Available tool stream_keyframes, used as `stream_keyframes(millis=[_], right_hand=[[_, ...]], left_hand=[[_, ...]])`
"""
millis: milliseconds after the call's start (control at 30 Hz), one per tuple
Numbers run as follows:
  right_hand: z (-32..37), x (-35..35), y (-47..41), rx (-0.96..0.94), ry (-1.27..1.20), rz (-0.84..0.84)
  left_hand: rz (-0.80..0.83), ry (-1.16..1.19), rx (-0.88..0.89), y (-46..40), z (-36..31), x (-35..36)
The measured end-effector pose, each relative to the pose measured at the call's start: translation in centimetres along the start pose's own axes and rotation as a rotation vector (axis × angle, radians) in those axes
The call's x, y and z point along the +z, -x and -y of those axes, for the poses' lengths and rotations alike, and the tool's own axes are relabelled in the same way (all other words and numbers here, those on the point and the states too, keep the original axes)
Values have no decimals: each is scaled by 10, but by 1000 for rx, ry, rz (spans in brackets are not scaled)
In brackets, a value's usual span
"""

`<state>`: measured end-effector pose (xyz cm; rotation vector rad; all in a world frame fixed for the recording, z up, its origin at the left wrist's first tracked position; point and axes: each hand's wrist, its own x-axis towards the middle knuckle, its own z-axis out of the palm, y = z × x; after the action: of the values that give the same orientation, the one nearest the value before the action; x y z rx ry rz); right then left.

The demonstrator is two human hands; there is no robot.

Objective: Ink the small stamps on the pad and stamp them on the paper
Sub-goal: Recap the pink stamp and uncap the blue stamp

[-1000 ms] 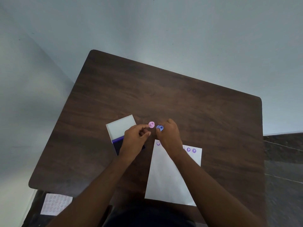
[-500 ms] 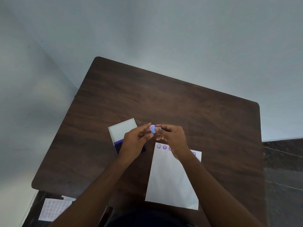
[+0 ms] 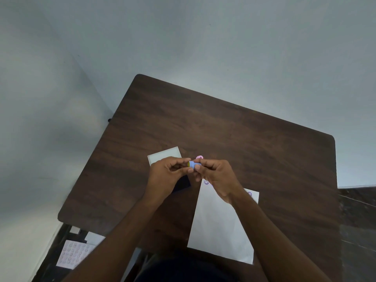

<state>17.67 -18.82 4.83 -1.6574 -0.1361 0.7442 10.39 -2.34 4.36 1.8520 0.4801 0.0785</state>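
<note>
A small blue stamp (image 3: 194, 165) lies sideways in the air between my two hands, its yellow face turned left. My right hand (image 3: 217, 178) pinches its body, and the fingertips of my left hand (image 3: 168, 175) touch its face end. A pink stamp (image 3: 199, 157) stands on the table just behind them. The ink pad (image 3: 182, 185) is mostly hidden under my left hand, with its open white lid (image 3: 164, 155) behind. The white paper (image 3: 221, 224) lies under my right wrist and bears purple smiley prints (image 3: 206, 182) along its top edge.
The dark wooden table (image 3: 223, 131) stands against pale walls at the back and left. On the floor at the lower left lies a sheet printed with several small stamp marks (image 3: 74, 254). A dark floor shows to the right of the table.
My right hand lifted the blue stamp off the table and turned it sideways. My left hand came up to meet it. The pink stamp stayed on the table.
</note>
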Motion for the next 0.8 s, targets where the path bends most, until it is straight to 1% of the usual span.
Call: stream_keyframes(millis=[400, 567, 700, 800], right_hand=[[-1, 9, 3, -54, 82, 9], [-1, 10, 3, -76, 166, 13], [1, 9, 3, -82, 171, 11], [2, 10, 4, -87, 169, 14]], left_hand=[[-46, -12, -9, 12, 4, -4], [-36, -19, -66, 13, 11, -6], [-19, 61, -102, 12, 15, -8], [1, 167, -99, 11, 16, -9]])
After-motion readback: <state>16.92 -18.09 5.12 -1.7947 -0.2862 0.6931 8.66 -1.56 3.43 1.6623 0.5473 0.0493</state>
